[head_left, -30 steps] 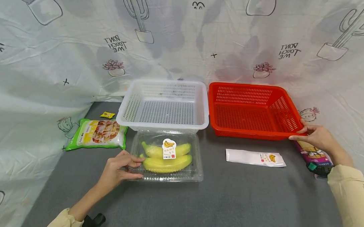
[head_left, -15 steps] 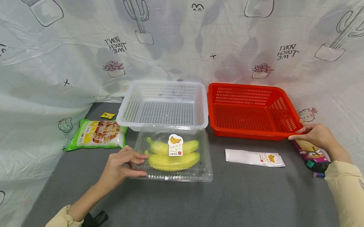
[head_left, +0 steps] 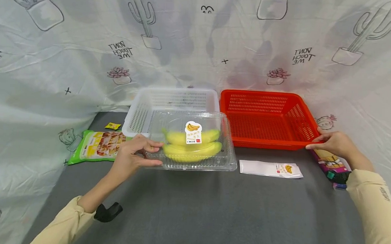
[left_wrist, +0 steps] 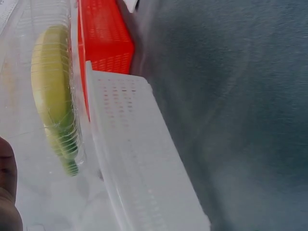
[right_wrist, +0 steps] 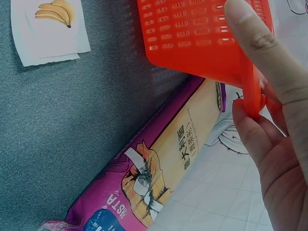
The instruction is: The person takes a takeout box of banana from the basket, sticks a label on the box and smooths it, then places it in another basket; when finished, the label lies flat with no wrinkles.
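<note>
My left hand [head_left: 134,152] pinches the left side of a clear plastic box [head_left: 210,165] with two yellow bananas [head_left: 191,154] inside and a banana sticker on its lid. The box is raised off the table, in front of the white basket [head_left: 131,116] and covering part of it in the head view. With thumb and fingers, my right hand [head_left: 335,145] grips the near right corner of the red basket [head_left: 262,143]. The right wrist view shows the thumb over the basket's rim [right_wrist: 250,91] and fingers below it.
A white paper sleeve with a banana print [head_left: 268,169] lies before the red basket. Under my right wrist is a purple pasta packet [right_wrist: 159,159]. A green food bag [head_left: 97,145] and a small yellow packet [head_left: 112,126] lie at the left. A patterned curtain [head_left: 185,39] hangs behind.
My left hand has lifted the banana box from the table and carried it rightward and away, over the white basket's front edge. My right hand keeps its hold on the red basket.
</note>
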Demonstrator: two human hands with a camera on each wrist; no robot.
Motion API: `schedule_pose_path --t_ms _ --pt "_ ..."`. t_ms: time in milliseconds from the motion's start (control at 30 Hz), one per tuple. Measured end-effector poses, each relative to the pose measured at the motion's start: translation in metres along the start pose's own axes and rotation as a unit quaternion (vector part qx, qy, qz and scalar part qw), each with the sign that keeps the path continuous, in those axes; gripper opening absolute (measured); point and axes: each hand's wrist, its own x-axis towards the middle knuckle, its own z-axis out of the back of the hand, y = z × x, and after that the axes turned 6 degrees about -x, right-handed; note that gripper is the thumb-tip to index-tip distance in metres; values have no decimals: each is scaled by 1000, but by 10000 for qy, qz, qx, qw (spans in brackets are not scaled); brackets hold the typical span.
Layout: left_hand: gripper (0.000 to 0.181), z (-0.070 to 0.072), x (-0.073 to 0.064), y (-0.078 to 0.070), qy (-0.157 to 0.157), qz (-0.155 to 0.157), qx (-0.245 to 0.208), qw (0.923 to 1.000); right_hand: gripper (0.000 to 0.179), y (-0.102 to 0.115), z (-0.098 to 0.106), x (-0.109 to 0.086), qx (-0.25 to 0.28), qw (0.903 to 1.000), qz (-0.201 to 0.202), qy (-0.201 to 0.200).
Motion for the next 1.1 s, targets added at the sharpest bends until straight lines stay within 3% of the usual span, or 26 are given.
schedule_pose_path --t_ms 167,400,600,733,1100 --pt "25 -11 22 10 101 -6 -100 9999 57 1 0 0 -2 10000 30 -21" --pt "25 -29 54 26 112 -261 -214 9994 58 5 1 2 15 10000 82 4" --pt "29 -52 80 39 158 -205 -407 9988 57 2 -1 0 111 9999 20 9" --pt "28 -66 93 44 173 -209 -302 9992 56 1 -1 -2 59 10000 28 21" --pt "26 -93 129 56 257 -101 -243 9993 58 3 4 -3 28 10000 -38 43"
